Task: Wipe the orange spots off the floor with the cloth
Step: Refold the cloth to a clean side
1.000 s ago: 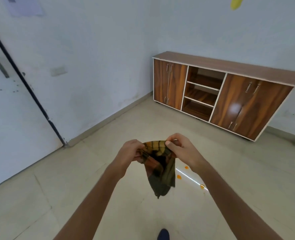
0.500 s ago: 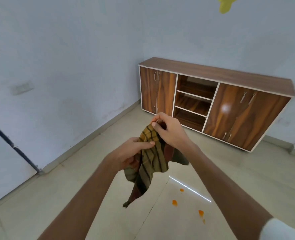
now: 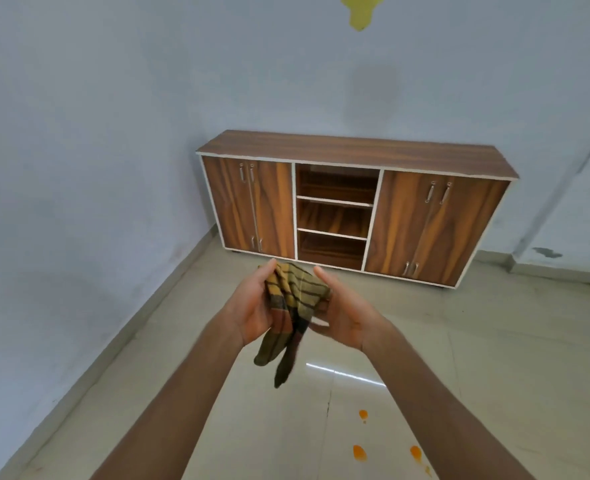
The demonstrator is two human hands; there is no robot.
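Head view shows us standing with both arms stretched forward and the cloth [image 3: 295,306] bunched between our palms at about waist height, well above the floor [image 3: 494,358]. Our left hand [image 3: 255,306] cups the cloth from its side with fingers loosely curled, and our right hand [image 3: 342,313] presses in from the other side, palm turned inward, thumb up; neither hand is a tight fist, and together they pinch the wad so its loose tail hangs straight down between the wrists. The long axis of the cloth is therefore near vertical, its free end pointing at the tiles. The orange spots [image 3: 359,452] lie on the floor below and toward us from the hands, and off to our right: one small spot [image 3: 363,414] nearer the middle, two larger ones lower in the frame, with a few specks trailing toward the bottom edge. They sit closer under our right forearm than under the left, so we judge the right hand the nearer one for the wipe. Nothing has touched the spots yet, in our reading. The coming move, as we see it, calls for crouching and bringing the cloth down and back toward our feet, slightly rightward, then laying the wad flat, not tail first. A cabinet [image 3: 352,206] stands against the far wall, well apart from the spots.
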